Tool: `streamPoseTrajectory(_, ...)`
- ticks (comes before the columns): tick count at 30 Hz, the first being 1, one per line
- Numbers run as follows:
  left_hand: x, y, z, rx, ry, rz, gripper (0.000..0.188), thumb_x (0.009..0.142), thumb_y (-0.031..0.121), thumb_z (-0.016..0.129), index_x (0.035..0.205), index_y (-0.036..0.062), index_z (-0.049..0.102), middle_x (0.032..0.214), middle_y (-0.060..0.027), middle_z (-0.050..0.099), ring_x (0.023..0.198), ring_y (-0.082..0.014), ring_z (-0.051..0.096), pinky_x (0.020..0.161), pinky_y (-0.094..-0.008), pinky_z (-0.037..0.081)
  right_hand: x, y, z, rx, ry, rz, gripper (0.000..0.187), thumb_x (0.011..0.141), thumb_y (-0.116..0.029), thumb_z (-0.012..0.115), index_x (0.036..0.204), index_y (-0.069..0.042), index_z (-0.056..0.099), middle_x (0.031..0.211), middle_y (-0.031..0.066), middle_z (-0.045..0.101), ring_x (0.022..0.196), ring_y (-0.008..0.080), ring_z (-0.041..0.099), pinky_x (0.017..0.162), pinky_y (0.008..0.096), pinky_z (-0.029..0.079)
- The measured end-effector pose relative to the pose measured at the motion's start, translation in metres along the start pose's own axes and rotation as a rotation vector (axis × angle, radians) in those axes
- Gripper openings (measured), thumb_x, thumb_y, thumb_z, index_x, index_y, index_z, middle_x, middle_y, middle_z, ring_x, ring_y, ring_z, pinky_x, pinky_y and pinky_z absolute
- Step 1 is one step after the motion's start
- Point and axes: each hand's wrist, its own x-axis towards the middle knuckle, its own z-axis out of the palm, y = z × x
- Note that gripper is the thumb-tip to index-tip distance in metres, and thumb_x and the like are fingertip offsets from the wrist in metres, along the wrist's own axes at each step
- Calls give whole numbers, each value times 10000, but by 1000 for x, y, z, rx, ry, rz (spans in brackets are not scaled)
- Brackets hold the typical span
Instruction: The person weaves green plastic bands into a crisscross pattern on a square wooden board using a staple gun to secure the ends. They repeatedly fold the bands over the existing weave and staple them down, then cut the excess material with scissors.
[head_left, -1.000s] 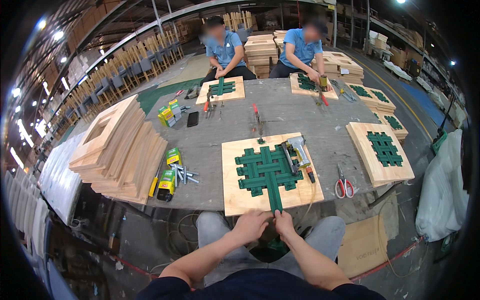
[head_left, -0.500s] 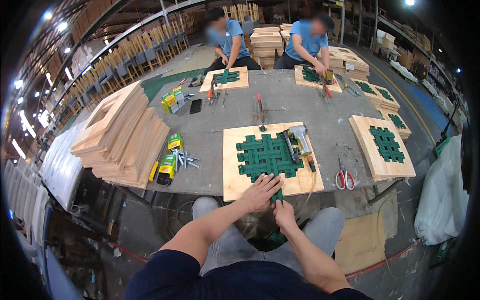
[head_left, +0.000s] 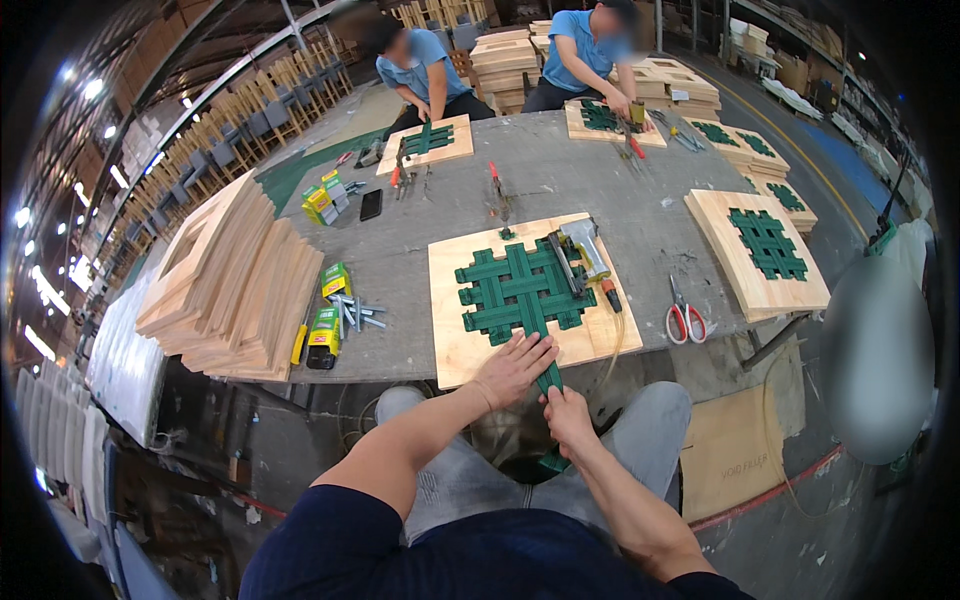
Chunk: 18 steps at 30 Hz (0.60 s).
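A square light-wood panel lies before me at the table's near edge, with green webbing straps woven in a lattice over its middle. My left hand rests flat with spread fingers on the panel's near border, over one strap. Just beyond that border, my right hand is closed around the same green webbing strap, whose tail hangs toward my lap. A pneumatic staple gun lies on the panel's right side, partly over the weave, with a hose running off the near edge.
Stacked wooden frames stand left, beside yellow-green staple boxes. Red-handled scissors and a pile of webbed panels are right. Pliers and a phone lie farther back. Two people work at panels across the table.
The whole view has shifted, so the table sits slightly higher and farther left. My hands keep their places on the panel and strap, the right one a little nearer to me.
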Motion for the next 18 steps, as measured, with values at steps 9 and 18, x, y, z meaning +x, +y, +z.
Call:
streamPoseTrajectory(9,1,1,5,24,22,22,770,853,181,645,1578,114,394,1625,-115,411,1502,-316,385,1257,-560,222,-5,3,-6,14,-8,15,322,1088,-252,472,919,-22,623,698,28,541,587,141,471,541,343,380)
streamPoseTrajectory(18,0,-1,8,11,19,38,759,849,142,626,1574,108,402,1626,-140,403,1501,-336,381,1268,-522,227,-6,7,-6,41,11,21,319,1088,-238,475,914,-18,628,683,21,524,578,128,458,539,334,373)
